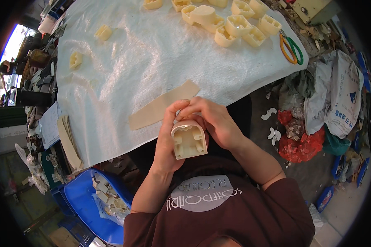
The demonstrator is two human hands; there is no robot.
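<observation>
In front of my chest is a cream, hollow moulded housing, arched on one side and flat on the other, with its open face and inner posts showing. My left hand is closed around its left side. From the right, my right hand grips its far end, fingers bent over the top and meeting the left fingertips; the part under them is hidden. Just beyond my hands, a long beige strip lies flat on the white sheet covering the table.
Cream moulded pieces cluster at the table's far edge; two small ones lie at left. Orange-and-green-handled scissors rest far right. Stacked beige strips sit at the left edge. A blue bin holds scraps below; bags crowd the right floor.
</observation>
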